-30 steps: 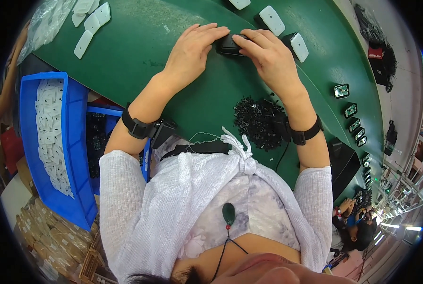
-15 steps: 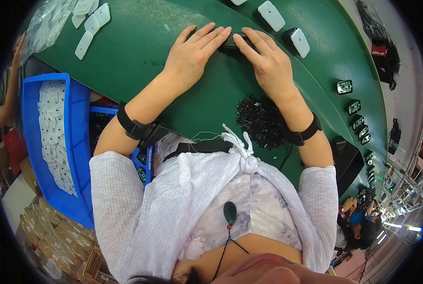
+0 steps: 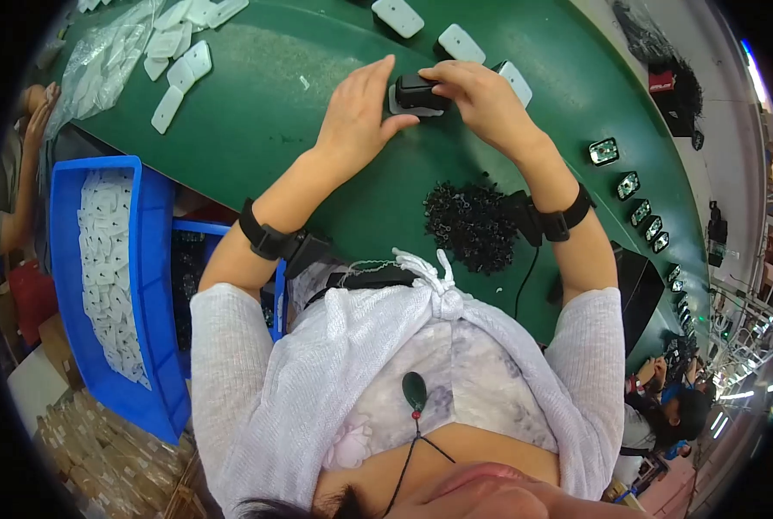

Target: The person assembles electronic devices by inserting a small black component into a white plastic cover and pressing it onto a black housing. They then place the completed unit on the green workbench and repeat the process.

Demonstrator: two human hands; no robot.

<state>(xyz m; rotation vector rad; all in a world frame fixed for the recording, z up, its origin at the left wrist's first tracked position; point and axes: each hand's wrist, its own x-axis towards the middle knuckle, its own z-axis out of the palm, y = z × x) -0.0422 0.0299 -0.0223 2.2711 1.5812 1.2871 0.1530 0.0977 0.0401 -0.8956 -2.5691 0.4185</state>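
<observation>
In front of me on the green table [image 3: 274, 78] is a small black box-shaped housing [image 3: 416, 92] with a pale plate [image 3: 394, 102] showing along its lower and left edges. My right hand [image 3: 487, 102] grips the housing from the right, fingers bent over its top end. To its left, my left hand [image 3: 354, 112] is open, fingers stretched out and thumb spread toward the housing, with nothing held. Nearer my body lies a heap of small black parts [image 3: 470, 225]. Beyond the hands, several housings with white plates [image 3: 461, 43] rest on the table.
A blue bin [image 3: 157, 285] of white plates stands at my left. Loose white plates [image 3: 182, 76] and a plastic bag [image 3: 101, 65] lie at the far left. Black housings with green circuit boards [image 3: 628, 185] line the right side. Other people [image 3: 663, 406] sit nearby.
My left hand has come away from the black housing and spread its thumb. My right hand's fingers now curl round the housing, and its pale plate shows. The whole view has shifted slightly.
</observation>
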